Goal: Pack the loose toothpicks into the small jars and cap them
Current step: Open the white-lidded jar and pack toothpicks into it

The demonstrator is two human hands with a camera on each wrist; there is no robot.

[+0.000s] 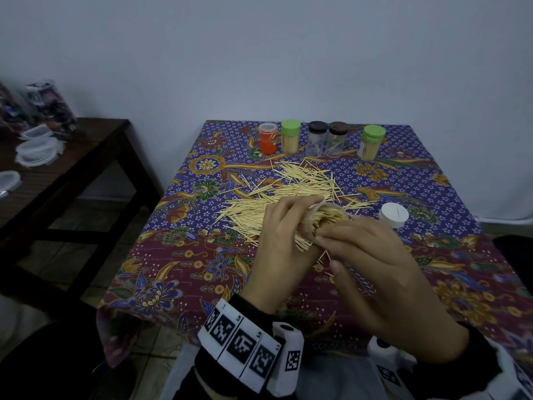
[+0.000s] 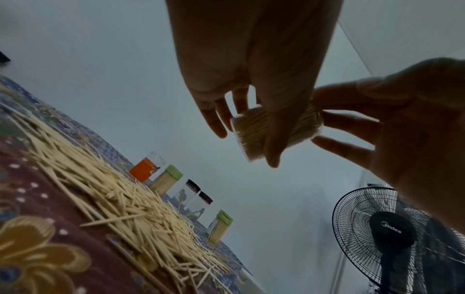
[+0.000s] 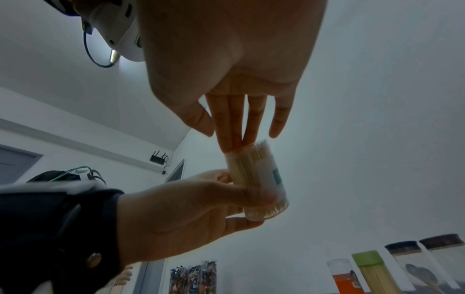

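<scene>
The left hand (image 3: pixel 191 214) is gripping a clear toothpick jar (image 3: pixel 256 179) above the table (image 1: pixel 450 180), fingers and thumb curled round its lower half, probably tilting the open mouth toward the right hand (image 3: pixel 226 65). The right hand's straight fingertips (image 3: pixel 232 144) are pressing on the toothpick ends at the rim, holding nothing. Its white cap (image 1: pixel 393 215) is standing just beside the loose toothpicks (image 1: pixel 291 192), apparently ready for closing.

Table (image 1: pixel 161 272) under a blue-and-maroon floral cloth. Far edge, left to right: orange jar (image 1: pixel 268 138), green-capped jar (image 1: pixel 290 136), two brown-capped jars (image 1: pixel 326 139), second green-capped jar (image 1: pixel 371 142). Centre: loose toothpicks (image 1: pixel 291 186). Right: white cap (image 1: pixel 393 214).
</scene>
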